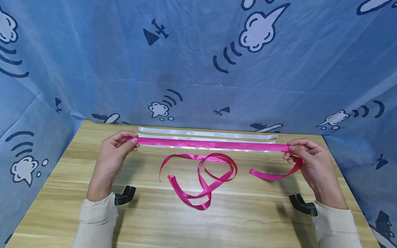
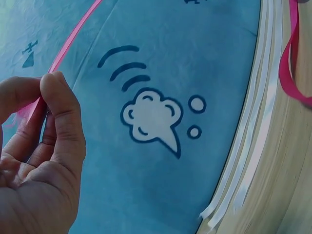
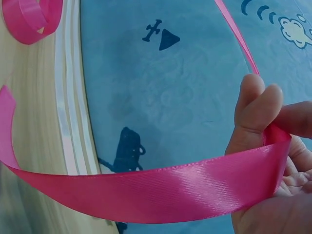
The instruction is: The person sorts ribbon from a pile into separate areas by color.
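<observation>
A bright pink satin ribbon [image 1: 214, 143] is stretched taut and almost level between both hands, raised off the table. My left hand [image 1: 116, 151] pinches it near one end between thumb and fingers; a frayed tip [image 2: 25, 113] pokes out behind the fingers in the left wrist view. My right hand [image 1: 313, 162] pinches the other side, and a loose tail [image 3: 146, 192] curls down from it toward the table. White ribbon strips [image 1: 207, 133] lie side by side along the table's far edge, partly hidden behind the taut pink ribbon in the head view.
Another pink ribbon [image 1: 201, 206] lies in loose loops on the wooden table [image 1: 173, 227], between the forearms. A blue patterned cloth [image 1: 192, 62] hangs behind and at both sides of the table. Black curved mounts [image 1: 125, 195] stick out from the sleeves.
</observation>
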`<state>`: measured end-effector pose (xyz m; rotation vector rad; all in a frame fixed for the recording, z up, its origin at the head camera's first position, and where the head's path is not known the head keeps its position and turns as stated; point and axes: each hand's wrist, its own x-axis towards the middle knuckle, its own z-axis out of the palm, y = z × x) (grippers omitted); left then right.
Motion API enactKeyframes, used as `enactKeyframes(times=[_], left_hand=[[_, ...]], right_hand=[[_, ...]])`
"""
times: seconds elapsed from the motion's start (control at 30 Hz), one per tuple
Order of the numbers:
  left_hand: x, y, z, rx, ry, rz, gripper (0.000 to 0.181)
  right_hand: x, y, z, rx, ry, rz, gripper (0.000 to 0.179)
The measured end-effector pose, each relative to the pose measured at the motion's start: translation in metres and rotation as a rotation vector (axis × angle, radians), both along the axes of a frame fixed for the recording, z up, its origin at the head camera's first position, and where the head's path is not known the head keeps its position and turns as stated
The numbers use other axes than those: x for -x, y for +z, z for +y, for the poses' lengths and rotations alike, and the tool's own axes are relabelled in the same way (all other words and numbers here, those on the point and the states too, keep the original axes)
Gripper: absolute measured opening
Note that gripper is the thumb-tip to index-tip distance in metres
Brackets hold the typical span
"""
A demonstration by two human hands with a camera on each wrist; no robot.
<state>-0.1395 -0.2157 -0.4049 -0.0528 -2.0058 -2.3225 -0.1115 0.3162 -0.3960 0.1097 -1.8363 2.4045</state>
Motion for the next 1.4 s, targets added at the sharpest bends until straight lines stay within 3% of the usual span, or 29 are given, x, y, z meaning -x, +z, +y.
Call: enactKeyframes(times=[0.47,1.07,1.4], left_hand=[[-0.006,0.001,-0.026,-0.169,0.062,0.031,0.016],[-0.006,-0.003,-0.058,-0.262,0.133,0.035,0.017],[-0.007,-0.005,-0.077,-0.257,0.211,0.019,0.015]], right_hand=[[-0.002,0.001,0.007,-0.052,-0.044,-0.010,0.018],[-0.005,-0.004,0.025,-0.027,-0.083,-0.037,0.015],[-0.003,-0.011,0.037,-0.040,-0.120,-0.083,0.012]])
